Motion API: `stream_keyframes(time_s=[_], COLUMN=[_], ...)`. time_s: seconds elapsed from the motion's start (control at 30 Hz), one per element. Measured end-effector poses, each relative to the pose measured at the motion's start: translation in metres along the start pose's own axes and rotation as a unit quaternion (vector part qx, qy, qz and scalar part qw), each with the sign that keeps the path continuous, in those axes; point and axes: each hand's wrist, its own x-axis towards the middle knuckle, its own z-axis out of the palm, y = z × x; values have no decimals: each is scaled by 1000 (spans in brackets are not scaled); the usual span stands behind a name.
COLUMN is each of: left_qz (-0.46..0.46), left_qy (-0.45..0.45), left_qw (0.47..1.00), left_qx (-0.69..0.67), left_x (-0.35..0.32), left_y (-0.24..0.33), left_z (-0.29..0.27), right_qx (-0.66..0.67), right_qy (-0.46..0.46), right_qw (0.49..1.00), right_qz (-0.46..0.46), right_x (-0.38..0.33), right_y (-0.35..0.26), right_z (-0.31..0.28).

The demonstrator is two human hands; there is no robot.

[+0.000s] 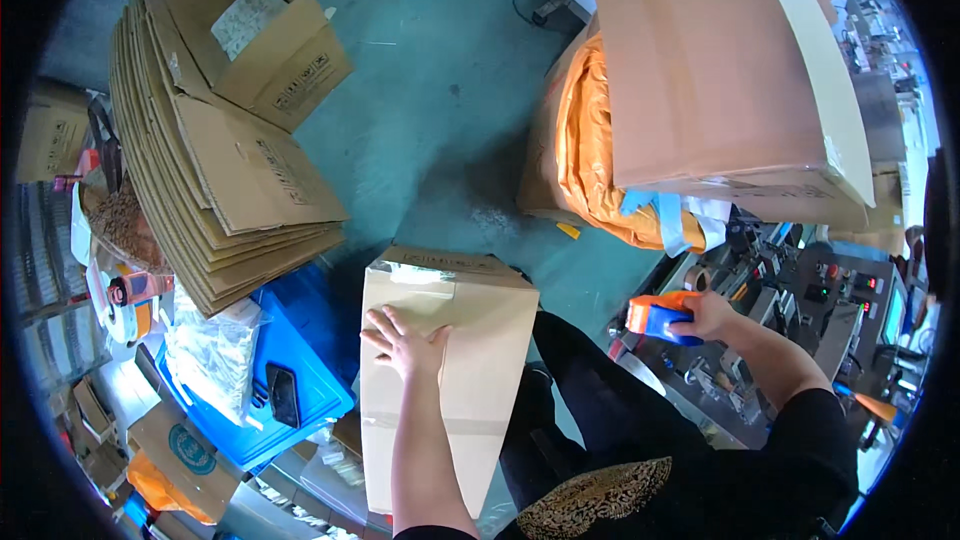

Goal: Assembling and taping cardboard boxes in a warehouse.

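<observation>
A closed carton (450, 360) stands on the floor (440, 110) in front of the person, at the centre of the view. The left hand (405, 343) lies flat on its top. At 3 o'clock from the carton the right hand (708, 315) holds a tape dispenser (660, 318) above a bench (790, 300) of equipment. At 9 o'clock a crate (300, 360) sits beside the carton, with a bag (215, 350) on it. At 10 o'clock lies a stack of flattened cartons (220, 180), and an open box (260, 30) rests on its far end. At 1 o'clock a large carton (720, 70) rests on a box lined with a bag (590, 150).
</observation>
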Motion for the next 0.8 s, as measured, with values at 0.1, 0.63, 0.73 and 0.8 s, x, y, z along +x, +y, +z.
stream_keyframes(time_s=[0.1, 0.63, 0.73, 0.8], left_qz=[-5, -2, 0, -4], left_qy=[4, 31, 39, 28], left_qw=[1000, 999, 999, 999], left_qx=[2, -11, -14, -17], left_x=[-1, 3, 4, 4], left_y=[2, -4, -5, -4], left_z=[0, 11, 14, 13], right_qx=[-74, 34, 51, 51], right_qy=[-85, -34, -23, -18], right_qw=[991, 987, 983, 982], right_qz=[74, 154, 174, 181], right_x=[25, 184, 195, 198], right_y=[6, -120, -148, -156], right_z=[18, 100, 99, 100])
